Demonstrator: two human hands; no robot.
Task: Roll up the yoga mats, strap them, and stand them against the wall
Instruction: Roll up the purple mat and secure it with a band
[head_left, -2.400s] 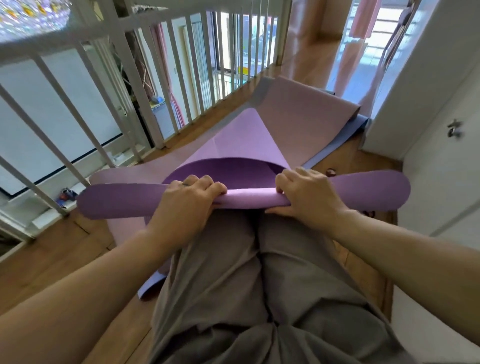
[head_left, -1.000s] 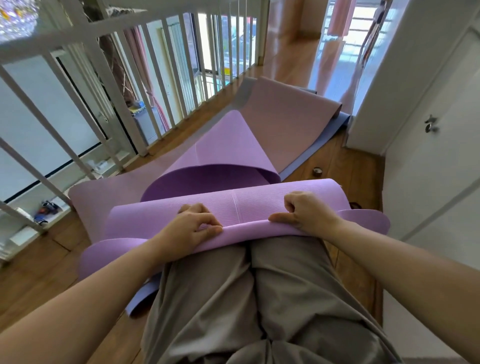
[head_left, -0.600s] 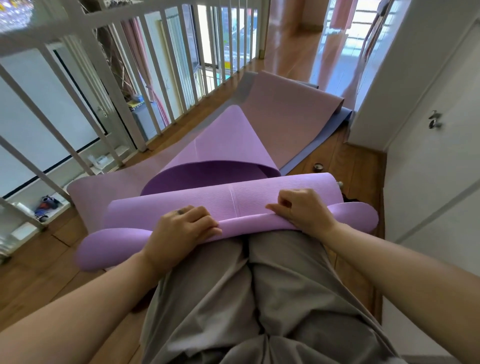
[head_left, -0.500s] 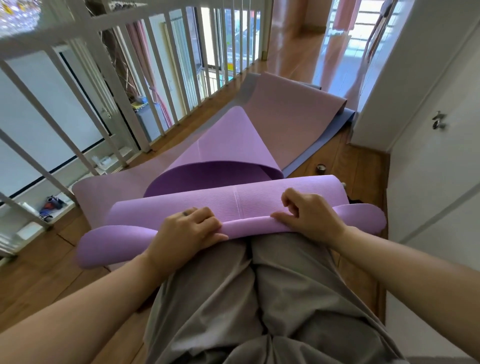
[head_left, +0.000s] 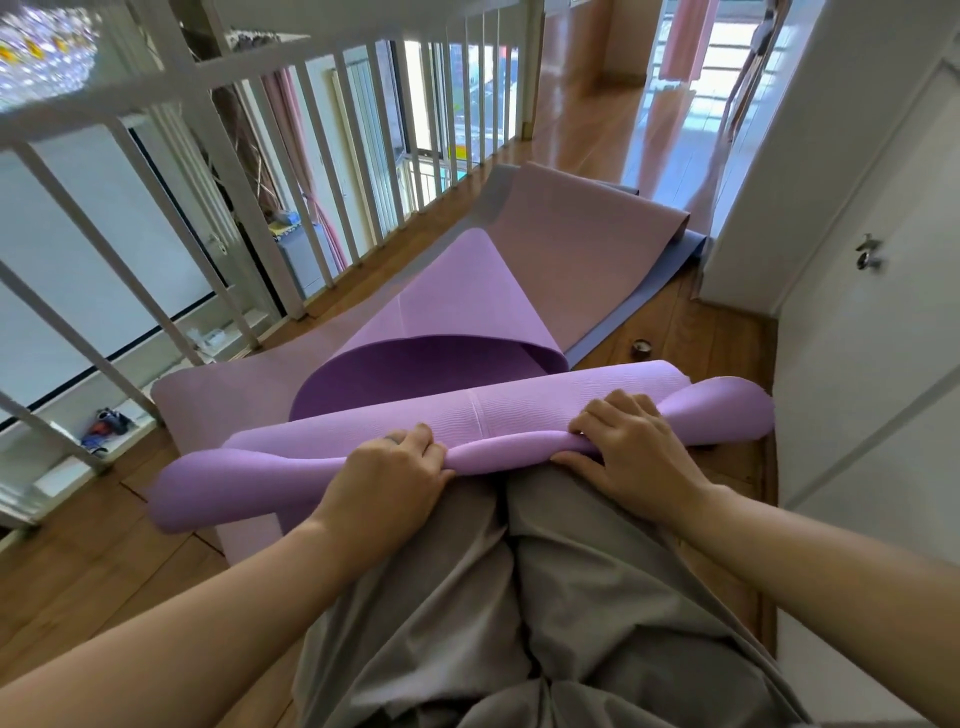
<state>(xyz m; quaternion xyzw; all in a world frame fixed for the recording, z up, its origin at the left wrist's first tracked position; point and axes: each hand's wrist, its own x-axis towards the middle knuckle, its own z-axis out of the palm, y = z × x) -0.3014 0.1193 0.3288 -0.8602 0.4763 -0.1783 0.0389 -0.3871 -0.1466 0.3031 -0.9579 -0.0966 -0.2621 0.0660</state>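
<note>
Head camera view of an upstairs landing: a wooden floor (head_left: 104, 561) runs between a white railing (head_left: 249, 171) on the left and a white wall (head_left: 857, 389) on the right, with a chandelier (head_left: 47, 47) beyond the rails and bright glass doors at the far end. A pink mat (head_left: 587, 244) lies flat on the floor over a blue mat (head_left: 628, 327), of which only an edge shows, and a small round object (head_left: 640, 349) sits on the boards just beside that edge.

Some 2.4 seconds earlier the person held only a thin rolled edge of the purple mat (head_left: 467, 306); since then a broad ribbed band of it has come up behind the hands. Over the last half second both hands have stayed in nearly the same places, while the right hand's raised knuckles have settled lower onto the roll.

The purple mat lies partly rolled across the person's grey trousers (head_left: 467, 597), the rest rising in a wide loop from the pink mat ahead. The left hand (head_left: 387, 475) grasps the roll (head_left: 498, 452) with its fingers (head_left: 415, 441) curled over the top. The right hand (head_left: 631, 452) grips it further along, its fingers (head_left: 613, 410) bent over the top and the thumb pressed against the near side. The roll is tight only between the hands; both ends flare loose, the left end sagging toward the floor and the right end curling open near the wall. A pale centre line marks the ribbed band
</note>
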